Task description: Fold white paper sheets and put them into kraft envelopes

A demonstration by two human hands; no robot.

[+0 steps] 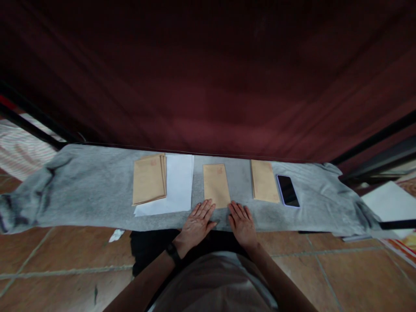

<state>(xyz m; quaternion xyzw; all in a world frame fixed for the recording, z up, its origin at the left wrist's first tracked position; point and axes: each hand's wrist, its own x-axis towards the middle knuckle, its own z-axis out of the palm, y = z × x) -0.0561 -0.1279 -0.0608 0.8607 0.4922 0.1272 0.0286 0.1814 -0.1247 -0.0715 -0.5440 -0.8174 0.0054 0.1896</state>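
A single brown envelope (pixel 216 184) with a small reddish print at its top right lies flat in front of me. My left hand (pixel 198 219) rests palm down, its outstretched fingertips at the envelope's lower left corner. On the other side, my right hand (pixel 242 221) lies flat too, fingertips by the lower right corner. Neither hand holds anything. To the left, a stack of brown envelopes (pixel 148 180) partly covers white paper sheets (pixel 179 184). Right of the middle lie more brown envelopes (pixel 264 181), apparently stacked, beside a phone (pixel 287 190) with a dark screen.
Grey cloth (pixel 97 186) covers the narrow surface. A dark red panel (pixel 208 95) rises along its far edge. Below is a tiled floor (pixel 74 251) with a white scrap (pixel 116 235). White paper (pixel 391 201) lies at the far right.
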